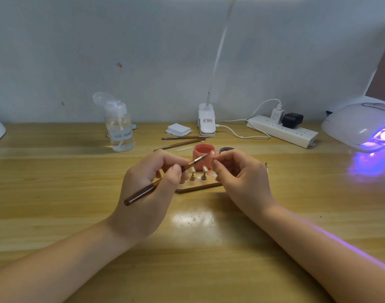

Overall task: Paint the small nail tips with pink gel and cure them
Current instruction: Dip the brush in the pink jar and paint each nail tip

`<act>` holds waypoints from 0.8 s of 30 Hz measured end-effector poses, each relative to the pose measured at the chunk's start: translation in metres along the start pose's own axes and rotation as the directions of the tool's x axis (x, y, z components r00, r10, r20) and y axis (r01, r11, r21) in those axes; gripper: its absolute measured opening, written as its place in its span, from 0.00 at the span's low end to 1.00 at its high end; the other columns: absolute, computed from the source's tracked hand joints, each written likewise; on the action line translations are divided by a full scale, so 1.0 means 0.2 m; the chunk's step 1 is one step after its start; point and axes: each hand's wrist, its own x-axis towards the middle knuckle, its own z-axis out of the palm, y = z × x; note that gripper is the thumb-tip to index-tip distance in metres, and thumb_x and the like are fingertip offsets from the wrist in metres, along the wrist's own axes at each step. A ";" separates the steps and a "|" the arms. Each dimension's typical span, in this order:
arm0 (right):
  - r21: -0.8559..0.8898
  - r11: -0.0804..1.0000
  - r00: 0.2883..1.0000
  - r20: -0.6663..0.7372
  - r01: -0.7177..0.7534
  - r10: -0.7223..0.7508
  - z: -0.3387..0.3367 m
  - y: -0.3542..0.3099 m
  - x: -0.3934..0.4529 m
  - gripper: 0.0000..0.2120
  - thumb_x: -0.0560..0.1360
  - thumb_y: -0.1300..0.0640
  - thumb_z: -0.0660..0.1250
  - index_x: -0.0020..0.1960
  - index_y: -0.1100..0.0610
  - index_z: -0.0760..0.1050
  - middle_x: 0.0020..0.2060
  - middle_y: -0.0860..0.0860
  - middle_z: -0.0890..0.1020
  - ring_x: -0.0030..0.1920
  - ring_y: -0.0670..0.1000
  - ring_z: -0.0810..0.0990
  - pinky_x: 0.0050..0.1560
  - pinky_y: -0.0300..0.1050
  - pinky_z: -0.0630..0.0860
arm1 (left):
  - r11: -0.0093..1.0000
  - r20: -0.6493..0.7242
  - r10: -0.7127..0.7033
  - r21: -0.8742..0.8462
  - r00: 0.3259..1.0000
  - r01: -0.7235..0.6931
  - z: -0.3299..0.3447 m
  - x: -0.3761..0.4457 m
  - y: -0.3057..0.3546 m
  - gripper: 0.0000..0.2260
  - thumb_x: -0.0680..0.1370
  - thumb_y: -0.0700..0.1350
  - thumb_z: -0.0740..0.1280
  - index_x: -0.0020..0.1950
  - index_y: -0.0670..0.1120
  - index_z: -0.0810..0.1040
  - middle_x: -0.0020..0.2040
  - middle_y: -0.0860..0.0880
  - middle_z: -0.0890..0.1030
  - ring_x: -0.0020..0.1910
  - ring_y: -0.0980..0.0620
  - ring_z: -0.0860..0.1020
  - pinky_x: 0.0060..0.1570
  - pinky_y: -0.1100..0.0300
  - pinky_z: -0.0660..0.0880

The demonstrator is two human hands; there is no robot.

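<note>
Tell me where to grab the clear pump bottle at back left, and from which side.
Grip the pump bottle round its straight cylindrical body, below the white pump head. Come level from the front: it stands upright, its flip cap hangs open above, and the wall is close behind.

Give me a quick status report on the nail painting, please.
Left hand grips brush. Right hand pinches nail tip, bristles touching it. Pink gel jar open behind. Nothing in the way.

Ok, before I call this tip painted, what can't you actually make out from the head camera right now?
- Nail tip pinched in the right hand: too small and blurred to judge coverage.
- Brush bristles in the left hand: too fine to see the gel load.
- Holder base: ends hidden by both hands.
- Curing lamp: cut off by the right edge, interior glared.
</note>
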 end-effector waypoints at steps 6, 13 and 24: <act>0.012 1.000 1.000 0.004 0.000 0.000 0.00 0.00 0.00 0.04 0.74 0.62 0.71 0.47 0.55 0.80 0.35 0.50 0.83 0.36 0.51 0.82 0.38 0.55 0.80 | 0.995 0.028 -0.086 -0.042 0.996 0.087 0.01 -0.01 -0.01 0.09 0.76 0.48 0.62 0.48 0.49 0.82 0.40 0.51 0.83 0.42 0.54 0.81 0.41 0.65 0.76; 0.021 1.000 1.000 -0.001 -0.012 0.012 0.00 0.00 0.00 0.04 0.74 0.63 0.71 0.47 0.56 0.81 0.35 0.51 0.83 0.36 0.52 0.82 0.39 0.56 0.80 | 0.991 -0.034 -0.113 -0.082 0.993 0.110 0.01 0.00 -0.01 0.08 0.77 0.47 0.63 0.50 0.51 0.81 0.42 0.53 0.84 0.45 0.56 0.81 0.42 0.70 0.73; -0.011 1.000 1.000 -0.005 0.015 -0.015 0.00 0.00 0.00 0.04 0.73 0.62 0.72 0.47 0.56 0.81 0.35 0.49 0.83 0.35 0.48 0.81 0.38 0.50 0.79 | 0.998 -0.002 -0.049 0.042 0.999 0.049 0.01 0.00 0.01 0.10 0.75 0.54 0.61 0.51 0.56 0.80 0.43 0.57 0.83 0.47 0.54 0.80 0.44 0.69 0.71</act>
